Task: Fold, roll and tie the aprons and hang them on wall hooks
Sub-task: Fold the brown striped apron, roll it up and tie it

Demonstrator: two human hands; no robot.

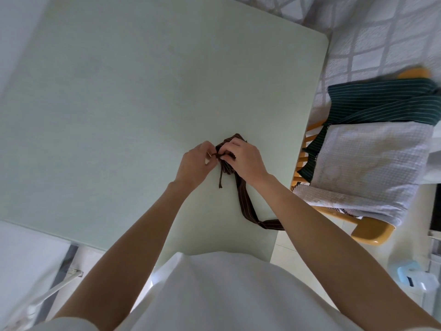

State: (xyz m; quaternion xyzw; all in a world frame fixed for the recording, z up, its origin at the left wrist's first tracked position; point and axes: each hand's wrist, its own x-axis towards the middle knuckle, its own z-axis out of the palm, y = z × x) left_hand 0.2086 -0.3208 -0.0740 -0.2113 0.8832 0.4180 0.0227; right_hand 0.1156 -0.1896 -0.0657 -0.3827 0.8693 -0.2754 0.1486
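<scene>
A brown striped apron (235,139), rolled into a small bundle, lies on the pale green table (119,103) near its right side. My left hand (195,163) pinches a thin brown tie at the bundle's left end. My right hand (243,156) lies over the bundle, and its fingers pinch the tie from the other side. One short tie end (220,181) hangs toward me. A wide brown strap (245,204) trails from the bundle to the table's near edge. Most of the bundle is hidden under my right hand.
To the right of the table, a wooden chair (370,231) carries a dark green striped apron (386,103) and a pale checked cloth (372,161). A light blue and white object (412,278) sits on the floor at lower right. A white surface (28,254) borders the table's near-left corner.
</scene>
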